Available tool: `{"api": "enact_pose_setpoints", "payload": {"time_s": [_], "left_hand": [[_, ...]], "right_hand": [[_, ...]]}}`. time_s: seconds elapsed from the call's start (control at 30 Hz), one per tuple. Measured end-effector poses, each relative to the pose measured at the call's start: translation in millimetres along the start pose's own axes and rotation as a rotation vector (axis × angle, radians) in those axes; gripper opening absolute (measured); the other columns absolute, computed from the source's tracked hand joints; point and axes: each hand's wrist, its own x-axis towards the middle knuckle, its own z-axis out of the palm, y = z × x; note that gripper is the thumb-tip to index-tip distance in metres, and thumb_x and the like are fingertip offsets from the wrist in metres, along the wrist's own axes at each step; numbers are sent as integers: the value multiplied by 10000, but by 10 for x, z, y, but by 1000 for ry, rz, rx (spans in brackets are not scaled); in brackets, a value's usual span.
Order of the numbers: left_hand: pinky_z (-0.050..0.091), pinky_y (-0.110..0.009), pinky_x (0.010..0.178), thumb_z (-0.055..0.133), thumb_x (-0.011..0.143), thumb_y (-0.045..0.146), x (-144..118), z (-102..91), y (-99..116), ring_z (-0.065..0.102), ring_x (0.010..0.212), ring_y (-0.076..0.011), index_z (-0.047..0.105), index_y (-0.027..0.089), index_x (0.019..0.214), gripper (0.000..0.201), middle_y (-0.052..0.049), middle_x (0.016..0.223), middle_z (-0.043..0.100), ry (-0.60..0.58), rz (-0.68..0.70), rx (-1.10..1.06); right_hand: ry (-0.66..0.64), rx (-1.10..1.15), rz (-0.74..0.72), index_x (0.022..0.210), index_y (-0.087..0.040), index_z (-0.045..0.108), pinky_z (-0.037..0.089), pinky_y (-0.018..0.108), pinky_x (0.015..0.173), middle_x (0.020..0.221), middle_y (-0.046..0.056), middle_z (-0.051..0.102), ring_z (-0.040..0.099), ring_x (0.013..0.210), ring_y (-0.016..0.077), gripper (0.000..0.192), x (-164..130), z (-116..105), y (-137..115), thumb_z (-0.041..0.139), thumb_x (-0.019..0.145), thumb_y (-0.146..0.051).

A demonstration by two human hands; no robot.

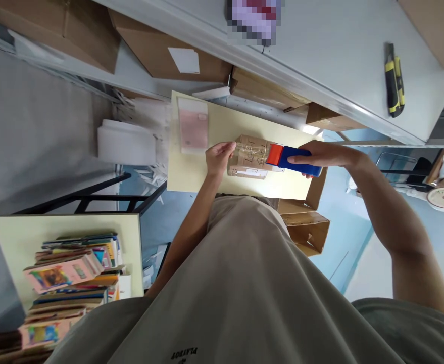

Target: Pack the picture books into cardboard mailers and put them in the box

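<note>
Left hand (pixel 217 157) fingers steady the small cardboard box (pixel 249 157); right hand (pixel 318 155) fingers grip the tape dispenser (pixel 295 161). Likely risk: the lightly held box slides on the tabletop (pixel 214 167), skewing the tape.

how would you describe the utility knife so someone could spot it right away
Look at the pale grey shelf running across the top, above the cream table. The utility knife lies alone near its right end: a slim black and yellow tool, unlike the brown cardboard boxes around.
</note>
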Motion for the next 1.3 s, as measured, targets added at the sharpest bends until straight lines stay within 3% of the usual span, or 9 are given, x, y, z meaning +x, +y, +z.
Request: {"api": "enact_pose_setpoints", "payload": {"time_s": [0.3, 0.53, 0.63, 0.73, 0.8, 0.9, 1.0, 1.13, 1.3], "left_hand": [[567, -299, 683, 983, 786, 613, 214, -45, -484, 658, 698, -155, 823, 188, 849, 459, -48, 785, 763, 77, -73, 27], [550, -297, 752, 927, 863, 608, 234, 61, -777, 695, 783, -166, 809, 194, 882, 431, -56, 855, 778, 65, -31, -11], [535, -289, 756, 899, 890, 506, 128, 16, -853, 681, 789, -168, 799, 199, 906, 324, -39, 836, 754, 142, -57, 77], [515, -287, 731, 875, 904, 467, -35, -101, -816, 637, 726, -164, 775, 213, 984, 285, 9, 744, 668, 259, -92, 185], [528, -289, 756, 834, 947, 505, -152, -142, -698, 648, 744, -166, 761, 224, 1074, 318, 10, 775, 670, 273, -42, 234], [559, -295, 859, 831, 964, 543, -278, -57, -444, 699, 870, -176, 754, 236, 1091, 342, -31, 929, 742, 190, 120, 311], [554, -302, 884, 944, 872, 466, -312, 144, -264, 697, 870, -179, 741, 231, 992, 333, -43, 967, 759, 115, 191, 407], [541, -302, 857, 956, 851, 326, -320, 305, -270, 702, 828, -182, 716, 229, 929, 270, -29, 895, 753, 114, 130, 446], [551, -298, 798, 930, 846, 352, -420, 322, -400, 723, 795, -185, 727, 237, 922, 245, -19, 878, 782, 149, 54, 422]], "right_hand": [[-82, 69, -24, 930, -201, 793, 637, 389, 686, 786, 114, 806, 798, 776, 275, 684, 588, 37, 157, 782, 885, -884], [-41, 85, -50, 888, -181, 762, 617, 389, 664, 831, 130, 818, 784, 715, 252, 685, 678, 212, 216, 767, 907, -866], [-42, 84, -46, 898, -178, 750, 600, 378, 653, 837, 132, 825, 783, 699, 245, 677, 676, 329, 239, 770, 906, -855], [-2, 39, -6, 912, -174, 755, 582, 366, 663, 833, 131, 829, 783, 701, 235, 653, 653, 449, 257, 763, 929, -827], [37, 1, 25, 903, -172, 757, 570, 367, 665, 816, 127, 827, 775, 689, 229, 641, 622, 513, 264, 744, 953, -811], [52, -6, 18, 918, -170, 761, 568, 369, 668, 825, 128, 831, 773, 683, 226, 638, 578, 574, 275, 715, 982, -803], [45, 10, 2, 950, -176, 765, 582, 367, 674, 858, 134, 839, 786, 701, 229, 650, 567, 594, 307, 708, 983, -822], [58, -27, -43, 952, -194, 772, 579, 374, 669, 844, 122, 834, 785, 713, 245, 640, 610, 584, 376, 727, 967, -833], [59, -127, -131, 946, -206, 788, 571, 399, 705, 778, 103, 800, 771, 723, 264, 590, 725, 594, 433, 723, 989, -791]]}}
